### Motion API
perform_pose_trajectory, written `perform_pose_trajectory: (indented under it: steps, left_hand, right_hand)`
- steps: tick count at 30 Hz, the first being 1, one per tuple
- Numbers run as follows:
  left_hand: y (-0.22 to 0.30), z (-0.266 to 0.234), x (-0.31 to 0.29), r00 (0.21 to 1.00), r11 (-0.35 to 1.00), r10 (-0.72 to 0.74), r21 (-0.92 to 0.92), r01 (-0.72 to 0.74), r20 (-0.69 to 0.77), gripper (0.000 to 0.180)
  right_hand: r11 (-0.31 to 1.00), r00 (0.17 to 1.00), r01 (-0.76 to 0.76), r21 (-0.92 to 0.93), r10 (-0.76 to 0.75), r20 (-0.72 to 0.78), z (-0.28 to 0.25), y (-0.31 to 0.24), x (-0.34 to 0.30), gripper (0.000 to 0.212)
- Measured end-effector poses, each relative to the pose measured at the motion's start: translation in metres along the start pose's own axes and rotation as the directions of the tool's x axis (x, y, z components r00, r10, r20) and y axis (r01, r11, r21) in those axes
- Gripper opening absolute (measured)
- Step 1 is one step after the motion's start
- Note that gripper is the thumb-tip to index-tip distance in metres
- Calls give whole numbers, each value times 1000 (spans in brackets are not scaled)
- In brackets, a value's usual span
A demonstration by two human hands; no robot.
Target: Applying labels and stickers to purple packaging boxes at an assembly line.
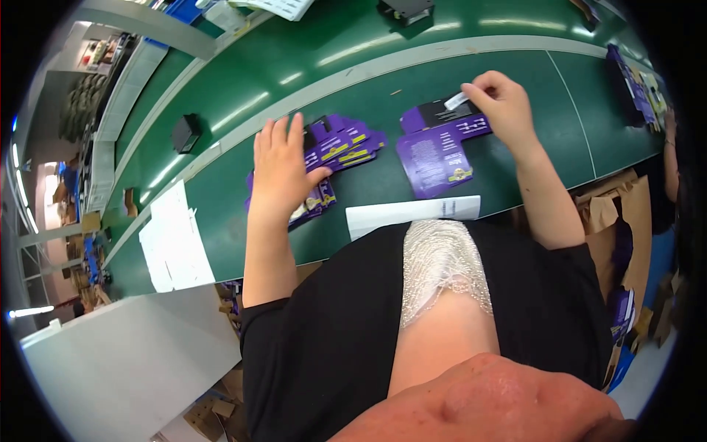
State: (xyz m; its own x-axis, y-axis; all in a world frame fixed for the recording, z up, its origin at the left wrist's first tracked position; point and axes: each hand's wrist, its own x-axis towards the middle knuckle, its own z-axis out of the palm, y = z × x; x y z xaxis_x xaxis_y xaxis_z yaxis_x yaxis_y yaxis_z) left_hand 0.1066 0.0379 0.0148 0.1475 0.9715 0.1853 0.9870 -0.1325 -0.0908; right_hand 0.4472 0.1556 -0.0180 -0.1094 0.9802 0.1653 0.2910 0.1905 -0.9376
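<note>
My left hand (281, 173) rests with spread fingers over a loose pile of flat purple cartons (342, 141), and part of the pile is hidden under it. To the right, one unfolded purple carton (433, 162) with a black flap lies flat on the table. My right hand (504, 107) pinches a small white label strip (456, 102) between thumb and fingers, over the black flap at the carton's far side. Whether the strip touches the flap, I cannot tell. A white sheet of labels or paper (398, 215) lies at the table's near edge, against my clothing.
The green table (368, 184) borders a conveyor belt (331, 51) with a raised pale rail. Black boxes (185, 134) sit on the belt. White papers (175, 243) lie at left. More purple cartons (630, 88) stand at far right, near another person's arm (671, 158). An open brown carton (633, 228) is below right.
</note>
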Motion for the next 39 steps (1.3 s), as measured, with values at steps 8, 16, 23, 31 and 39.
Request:
perform_pose_trajectory:
  steps: [8, 16, 23, 31, 39]
  left_hand:
    - [121, 41, 55, 904, 849, 387, -312, -426, -183, 55]
    - [134, 56, 71, 941, 869, 323, -361, -338, -103, 51]
    - [132, 61, 70, 942, 865, 318, -374, -334, -106, 51]
    - [134, 62, 69, 940, 869, 314, -359, -341, -133, 50]
    - [133, 60, 70, 927, 859, 334, -350, -373, -169, 49]
  right_hand:
    - [994, 999, -41, -99, 43, 24, 31, 25, 11, 14]
    - [969, 994, 89, -230, -100, -33, 38, 35, 19, 21]
    - [955, 993, 92, -282, -109, -45, 45, 36, 19, 20]
    - [938, 988, 122, -325, -145, -47, 46, 37, 18, 19]
    - [924, 984, 146, -353, -172, -45, 47, 36, 18, 19]
